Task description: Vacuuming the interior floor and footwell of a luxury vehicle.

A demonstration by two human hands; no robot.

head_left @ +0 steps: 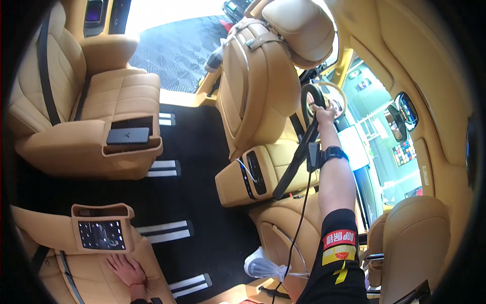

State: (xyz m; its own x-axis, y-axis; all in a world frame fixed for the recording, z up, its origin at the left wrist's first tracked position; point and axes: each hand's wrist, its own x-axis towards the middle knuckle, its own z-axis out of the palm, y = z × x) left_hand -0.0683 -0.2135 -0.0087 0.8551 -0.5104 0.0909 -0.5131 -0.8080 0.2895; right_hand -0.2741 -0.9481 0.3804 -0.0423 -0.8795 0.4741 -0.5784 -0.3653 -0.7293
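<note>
My right hand, at the end of my outstretched arm, is closed around a long black vacuum cleaner tube near its curved upper end. The tube slants down beside the tan centre console, between the two front seats. A dark watch-like band and a small box with a black cable are on my right wrist. My left hand lies flat with fingers spread on a tan seat cushion, holding nothing. Just above it is an armrest screen.
A tan rear seat has a dark flat device in its armrest tray. Front seatback and headrests stand close to my right arm. A plastic-wrapped item hangs by the near seatback. Metal rails cross the black floor.
</note>
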